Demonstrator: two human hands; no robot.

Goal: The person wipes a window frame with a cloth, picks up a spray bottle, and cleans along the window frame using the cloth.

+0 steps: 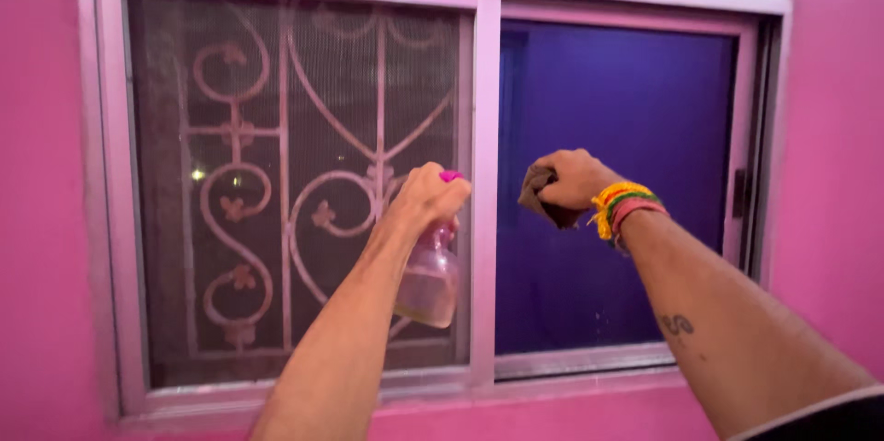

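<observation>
At the pink-walled window (486, 183), dark glass pane (635, 128), scrolled grille (276, 174).

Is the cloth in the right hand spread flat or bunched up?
Bunched: the brown cloth is balled inside the closed right hand, only a crumpled end showing.

A pink wall (41, 220) surrounds the window frame (485, 174), with a scrolled grille (249, 174) behind its left screen.

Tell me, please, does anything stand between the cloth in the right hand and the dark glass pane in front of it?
Nothing visible does. The right hand holds the brown cloth bunched up directly before the glass pane. The spray bottle in the left hand sits off to the side, by the centre frame.
</observation>
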